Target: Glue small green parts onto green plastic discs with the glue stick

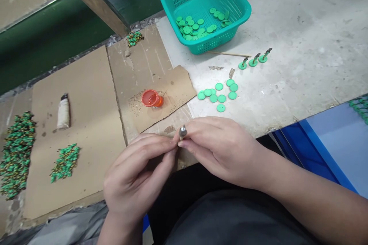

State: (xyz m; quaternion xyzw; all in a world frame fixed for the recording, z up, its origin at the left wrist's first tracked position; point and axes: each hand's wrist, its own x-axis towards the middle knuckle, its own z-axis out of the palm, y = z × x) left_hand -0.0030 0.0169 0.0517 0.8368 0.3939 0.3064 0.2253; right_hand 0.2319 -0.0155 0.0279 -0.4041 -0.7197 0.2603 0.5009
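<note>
My left hand (140, 168) and my right hand (221, 149) meet at the table's front edge, fingertips touching. Between my right thumb and forefinger is a small piece with a dark, shiny rounded tip (183, 131); the rest of it is hidden by the fingers. My left thumb and fingers are pinched together right beside it, and what they hold, if anything, cannot be seen. Beyond my hands lie several loose green discs (221, 98). Three small dark-topped figures (253, 61) stand on green discs farther right.
A teal basket (198, 48) with several green discs stands at the back. On cardboard (86, 84) to the left are a white bottle (63, 113) and a pile of small green figures (65, 162). A bigger pile (17, 155) lies far left. An orange cup (152, 98) stands mid-table; a thin stick (230, 54) lies near the basket.
</note>
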